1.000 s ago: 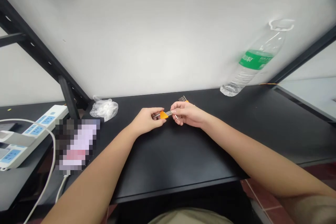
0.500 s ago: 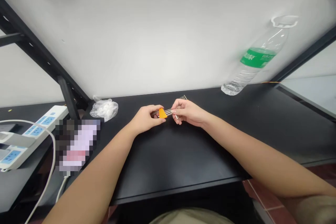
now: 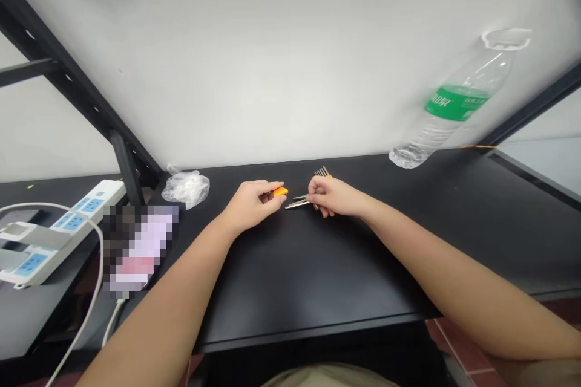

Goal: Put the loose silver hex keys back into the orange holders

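My left hand (image 3: 251, 204) pinches a small orange piece (image 3: 280, 191) between thumb and fingers, just above the black tabletop (image 3: 318, 266). My right hand (image 3: 333, 195) grips a bundle of thin metal rods (image 3: 297, 201), whose shiny ends stick out to the left toward the orange piece. The far ends of the rods (image 3: 322, 171) fan out behind my right hand. A small gap separates the orange piece from the rod tips.
A crumpled clear plastic bag (image 3: 186, 187) lies at the back left by a black frame post (image 3: 127, 172). A white power strip (image 3: 54, 233) with a white cable sits far left. A plastic water bottle (image 3: 454, 109) with a green label stands at the back right.
The orange piece was on the rods between both hands. Now it is off them, held in my left hand alone, and my hands have drawn apart.
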`<action>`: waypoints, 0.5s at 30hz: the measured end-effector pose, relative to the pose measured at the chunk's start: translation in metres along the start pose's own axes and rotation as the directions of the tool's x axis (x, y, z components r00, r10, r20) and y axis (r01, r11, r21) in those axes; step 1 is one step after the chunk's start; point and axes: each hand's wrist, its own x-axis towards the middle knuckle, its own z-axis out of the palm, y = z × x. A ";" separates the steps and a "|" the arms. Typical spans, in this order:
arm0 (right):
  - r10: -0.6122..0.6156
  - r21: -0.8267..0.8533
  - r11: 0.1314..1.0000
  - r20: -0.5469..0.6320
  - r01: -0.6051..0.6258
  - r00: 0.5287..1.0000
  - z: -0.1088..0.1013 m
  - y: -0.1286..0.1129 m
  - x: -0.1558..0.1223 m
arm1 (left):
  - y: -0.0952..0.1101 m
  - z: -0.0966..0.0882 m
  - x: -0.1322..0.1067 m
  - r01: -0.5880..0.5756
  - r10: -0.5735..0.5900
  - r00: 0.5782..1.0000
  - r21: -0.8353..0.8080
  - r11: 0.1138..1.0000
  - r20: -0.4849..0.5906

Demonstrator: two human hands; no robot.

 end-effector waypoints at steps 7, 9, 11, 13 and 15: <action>-0.090 -0.487 0.869 0.013 0.085 0.996 -0.006 -0.011 -0.006 | 0.019 0.005 -0.002 -0.274 0.275 0.956 0.031 0.961 -0.098; -0.085 -0.559 0.825 0.021 0.082 0.996 -0.008 -0.013 -0.007 | 0.019 0.005 -0.002 -0.315 0.320 0.941 0.060 0.947 -0.114; -0.074 -0.634 0.770 0.018 0.069 0.997 -0.008 -0.014 -0.009 | 0.019 0.005 -0.003 -0.334 0.344 0.931 0.093 0.938 -0.124; -0.059 -0.702 0.711 -0.006 0.038 0.998 -0.008 -0.016 -0.010 | 0.018 0.005 -0.003 -0.344 0.359 0.926 0.129 0.930 -0.119; -0.059 -0.739 0.673 -0.024 0.022 0.998 -0.006 -0.019 -0.012 | 0.016 0.006 -0.003 -0.361 0.380 0.920 0.169 0.917 -0.093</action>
